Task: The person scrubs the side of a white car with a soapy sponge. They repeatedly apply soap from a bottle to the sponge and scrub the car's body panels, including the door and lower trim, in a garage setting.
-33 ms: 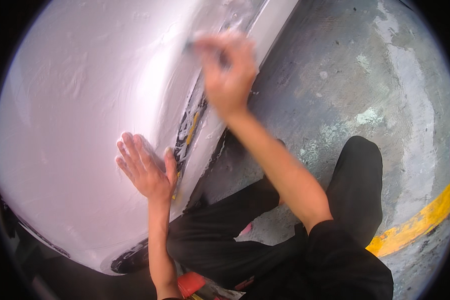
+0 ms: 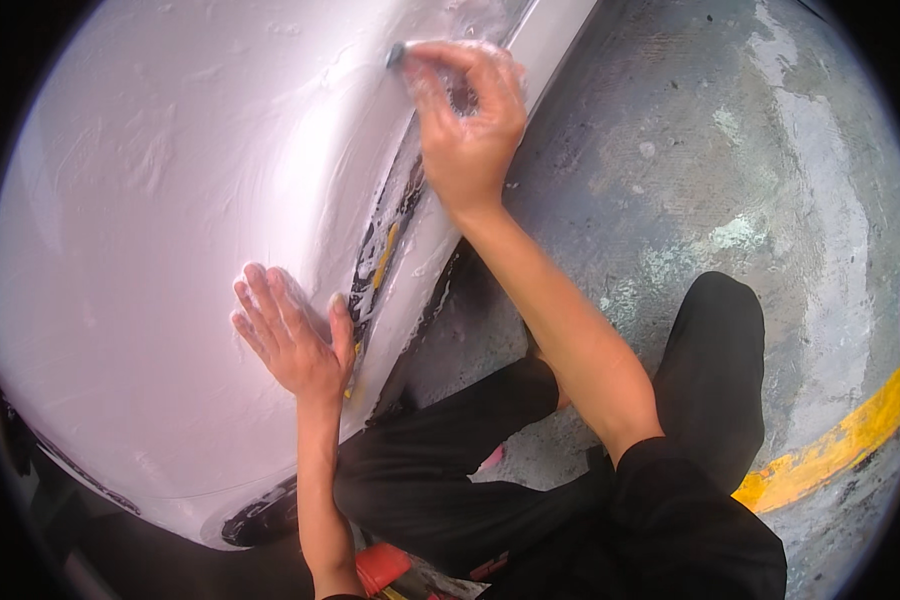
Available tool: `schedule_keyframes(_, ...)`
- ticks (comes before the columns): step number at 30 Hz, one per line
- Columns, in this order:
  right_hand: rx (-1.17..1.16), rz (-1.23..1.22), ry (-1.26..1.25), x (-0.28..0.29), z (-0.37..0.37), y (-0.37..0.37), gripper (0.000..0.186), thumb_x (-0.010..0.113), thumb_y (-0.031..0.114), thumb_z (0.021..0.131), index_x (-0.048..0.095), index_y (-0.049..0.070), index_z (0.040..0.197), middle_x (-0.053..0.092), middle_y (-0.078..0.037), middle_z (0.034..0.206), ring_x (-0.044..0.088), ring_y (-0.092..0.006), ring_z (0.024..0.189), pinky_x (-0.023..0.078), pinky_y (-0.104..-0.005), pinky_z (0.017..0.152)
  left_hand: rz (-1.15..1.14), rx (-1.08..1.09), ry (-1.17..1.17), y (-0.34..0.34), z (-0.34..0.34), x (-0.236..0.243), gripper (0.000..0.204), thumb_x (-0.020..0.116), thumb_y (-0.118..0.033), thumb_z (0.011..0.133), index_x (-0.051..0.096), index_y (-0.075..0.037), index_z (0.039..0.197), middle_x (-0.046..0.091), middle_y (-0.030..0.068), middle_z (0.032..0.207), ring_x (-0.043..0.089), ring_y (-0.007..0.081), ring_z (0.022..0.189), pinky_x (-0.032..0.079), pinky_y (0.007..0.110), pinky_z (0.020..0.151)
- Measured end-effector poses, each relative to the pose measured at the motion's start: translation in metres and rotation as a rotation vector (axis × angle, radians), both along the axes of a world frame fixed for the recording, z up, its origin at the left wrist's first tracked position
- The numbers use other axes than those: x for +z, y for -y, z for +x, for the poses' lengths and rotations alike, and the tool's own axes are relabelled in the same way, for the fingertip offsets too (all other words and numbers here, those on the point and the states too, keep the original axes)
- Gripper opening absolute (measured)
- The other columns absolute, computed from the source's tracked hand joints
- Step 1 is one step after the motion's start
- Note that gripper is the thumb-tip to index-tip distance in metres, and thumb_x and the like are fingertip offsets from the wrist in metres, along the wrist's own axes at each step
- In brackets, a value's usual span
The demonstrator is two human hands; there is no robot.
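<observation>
A white car body panel is smeared with a wet, milky film. My left hand rests on it with fingers spread, holding nothing, beside a dark, scuffed channel with yellow patches. Farther up the panel, my right hand pinches a small grey-blue piece near the curved edge above that channel, with white lather on its fingers. I cannot make out exactly what the small piece is.
To the right is stained concrete floor with a yellow painted stripe. My bent legs in black trousers are below my arms. A red object lies at the bottom edge.
My right hand has moved a little up and to the right along the panel, still pinching the small piece. My left hand stays where it was.
</observation>
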State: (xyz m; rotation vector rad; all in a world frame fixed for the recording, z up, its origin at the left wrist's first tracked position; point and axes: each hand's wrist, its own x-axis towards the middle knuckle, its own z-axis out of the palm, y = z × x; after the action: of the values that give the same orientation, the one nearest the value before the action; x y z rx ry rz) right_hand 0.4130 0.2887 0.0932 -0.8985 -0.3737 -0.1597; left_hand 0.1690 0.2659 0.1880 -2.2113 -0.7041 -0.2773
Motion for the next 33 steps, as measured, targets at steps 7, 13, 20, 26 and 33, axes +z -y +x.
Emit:
schedule_keyframes(7, 0.027, -0.025, 0.073, -0.009, -0.053, 0.004, 0.021, 0.08, 0.003, 0.088, 0.078, 0.012, 0.107, 0.075, -0.004, 0.104, 0.069, -0.0266, 0.105, 0.051, -0.0433, 0.101, 0.016, -0.009, -0.005, 0.0, -0.005, 0.003, 0.079, 0.066, -0.031, 0.1, 0.034, -0.002, 0.166, 0.033, 0.0225, 0.172, 0.027, 0.0425, 0.161, 0.016, 0.057, 0.13)
schedule_keyframes(13, -0.079, 0.095, -0.013, 0.01, 0.045, -0.027, 0.026, 0.076, 0.004, 0.09, 0.082, 0.018, 0.112, 0.07, -0.002, 0.1, 0.064, -0.0232, 0.103, 0.049, -0.0424, 0.094, -0.012, -0.017, -0.007, -0.001, -0.002, -0.005, 0.077, 0.066, -0.03, 0.101, 0.035, 0.0, 0.165, 0.035, 0.0231, 0.171, 0.028, 0.0417, 0.161, 0.015, 0.056, 0.13)
schedule_keyframes(20, 0.004, -0.022, 0.186, 0.021, 0.001, -0.006, 0.031, 0.077, 0.005, 0.09, 0.083, 0.017, 0.117, 0.067, -0.002, 0.093, 0.061, -0.0212, 0.092, 0.051, -0.0359, 0.08, -0.006, -0.023, -0.01, 0.0, -0.002, 0.003, 0.077, 0.066, -0.029, 0.101, 0.035, 0.0, 0.165, 0.035, 0.0229, 0.172, 0.027, 0.0413, 0.162, 0.013, 0.055, 0.131)
schedule_keyframes(26, 0.052, 0.069, 0.22, 0.017, 0.002, -0.01, 0.028, 0.079, 0.009, 0.09, 0.083, 0.018, 0.117, 0.074, 0.002, 0.089, 0.06, -0.0147, 0.088, 0.05, -0.0386, 0.086, -0.025, -0.032, -0.003, -0.001, 0.003, -0.002, 0.077, 0.066, -0.028, 0.1, 0.035, -0.001, 0.165, 0.035, 0.0218, 0.172, 0.028, 0.0409, 0.161, 0.014, 0.055, 0.131)
schedule_keyframes(33, -0.181, -0.081, 0.3, 0.022, 0.032, -0.044, 0.017, 0.069, 0.019, 0.102, 0.079, 0.02, 0.115, 0.07, 0.002, 0.09, 0.063, -0.0188, 0.096, 0.041, -0.0432, 0.112, -0.059, -0.035, -0.077, -0.001, 0.02, 0.003, 0.07, 0.063, -0.022, 0.103, 0.036, -0.005, 0.166, 0.037, 0.0162, 0.172, 0.031, 0.0374, 0.16, 0.019, 0.054, 0.131)
